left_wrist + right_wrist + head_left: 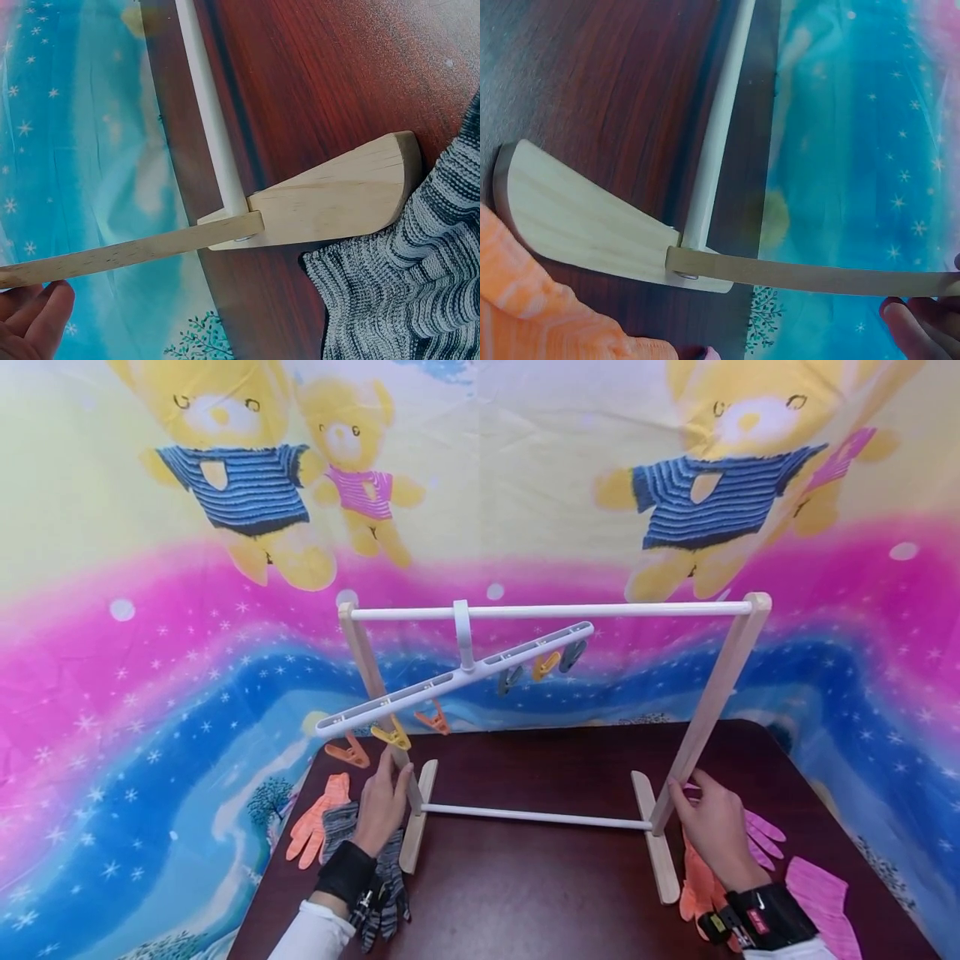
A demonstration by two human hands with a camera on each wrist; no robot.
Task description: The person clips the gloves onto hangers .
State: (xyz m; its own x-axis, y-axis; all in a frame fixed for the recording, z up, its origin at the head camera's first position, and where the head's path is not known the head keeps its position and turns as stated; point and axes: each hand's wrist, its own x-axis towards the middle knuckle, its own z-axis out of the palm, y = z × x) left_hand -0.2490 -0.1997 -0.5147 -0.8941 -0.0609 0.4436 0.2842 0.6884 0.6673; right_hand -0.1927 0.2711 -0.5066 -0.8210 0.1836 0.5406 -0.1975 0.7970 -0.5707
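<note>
A small wooden garment rack (551, 610) with white rods stands on the dark table. My left hand (384, 803) holds its left post (135, 253) low down, and my right hand (712, 827) pinches the right post (832, 277) at about the same height. From the top rod hangs a light grey clip hanger (450, 678), tilted with its left end lower. Its orange, yellow and grey clothespins (546, 666) hold nothing. The fingertips (52, 311) lie along the post in the left wrist view. Similarly, fingers (904, 322) meet the post in the right wrist view.
Left of the rack lie an orange glove (318, 827) and a grey striped glove (382, 300). An orange glove (547, 307) and pink gloves (821, 893) lie on the right. A printed bear curtain (495, 510) hangs behind the table (540, 893).
</note>
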